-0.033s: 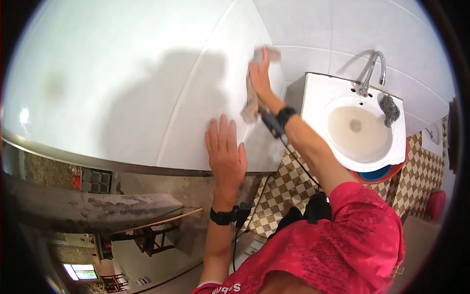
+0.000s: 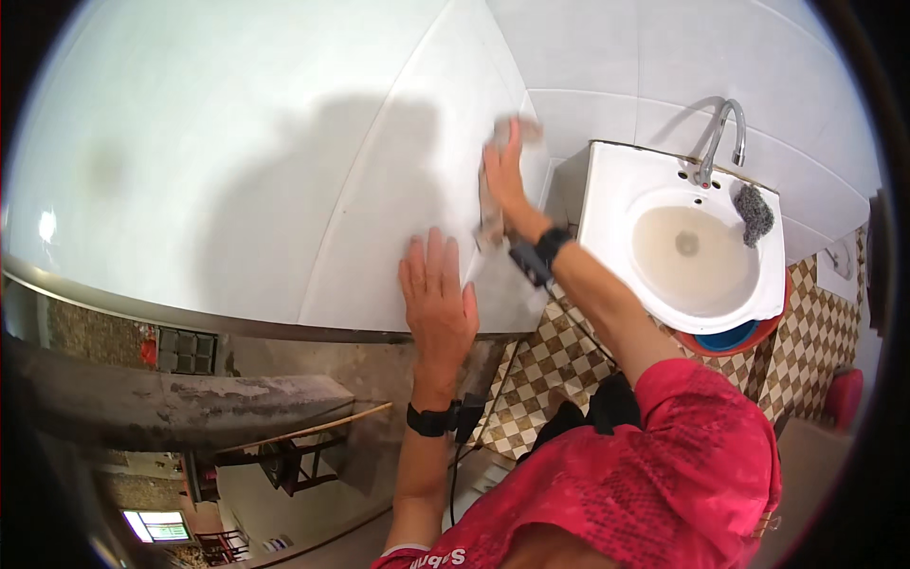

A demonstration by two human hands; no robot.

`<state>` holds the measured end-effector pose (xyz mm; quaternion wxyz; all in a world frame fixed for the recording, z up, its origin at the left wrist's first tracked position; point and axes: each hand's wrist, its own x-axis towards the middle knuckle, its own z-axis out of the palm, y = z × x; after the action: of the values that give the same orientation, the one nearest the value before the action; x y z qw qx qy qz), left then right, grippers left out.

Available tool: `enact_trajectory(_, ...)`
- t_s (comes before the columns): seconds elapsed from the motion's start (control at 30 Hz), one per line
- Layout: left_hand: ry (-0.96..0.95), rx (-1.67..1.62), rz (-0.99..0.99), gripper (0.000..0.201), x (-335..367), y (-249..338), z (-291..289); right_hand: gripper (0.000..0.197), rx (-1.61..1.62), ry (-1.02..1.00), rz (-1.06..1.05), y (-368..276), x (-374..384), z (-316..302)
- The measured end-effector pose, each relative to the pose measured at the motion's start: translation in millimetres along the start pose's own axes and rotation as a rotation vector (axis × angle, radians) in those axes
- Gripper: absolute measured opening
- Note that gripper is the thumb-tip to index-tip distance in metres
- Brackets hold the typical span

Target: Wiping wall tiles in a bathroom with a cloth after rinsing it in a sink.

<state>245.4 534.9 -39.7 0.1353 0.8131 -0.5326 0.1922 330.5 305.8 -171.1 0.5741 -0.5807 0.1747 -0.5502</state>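
My left hand (image 2: 439,302) lies flat and open against the white tiled wall (image 2: 365,237), fingers stretched upward and holding nothing. To its right, my right hand (image 2: 505,175) presses a light brown cloth (image 2: 490,223) on the same tiles, close to the corner with the adjoining wall. The cloth is bunched under the palm and fingers, with one end sticking out past the fingertips and another hanging below the hand. Part of it is hidden by the hand, and it looks blurred. Black bands with small devices circle both wrists.
At right, a white washbasin (image 2: 616,194) holds cloudy water under a curved chrome faucet (image 2: 729,123). A grey scouring pad (image 2: 755,214) sits on its rim. Red and blue tubs (image 2: 728,337) stand beneath. Brown-and-white checkered floor (image 2: 531,389) lies below; a cable runs near my right forearm.
My right hand and the cloth have slid slightly downward along the tiles. My left hand stays nearly in the same place.
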Motion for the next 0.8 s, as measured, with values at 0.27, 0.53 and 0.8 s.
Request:
enact_trajectory(0.27,-0.069,0.042,-0.113,0.075,-36,12,39,0.065,0.341,-0.831,0.003,-133,-78,-31)
enact_trajectory(0.53,0.674,0.563,0.014,0.030,60,-6,-95,0.062,0.165,-0.924,-0.618,-311,48,2)
enact_trajectory(0.8,0.178,0.740,-0.180,0.067,5,-28,-80,0.071,-0.244,-0.460,-0.869,-205,-22,63)
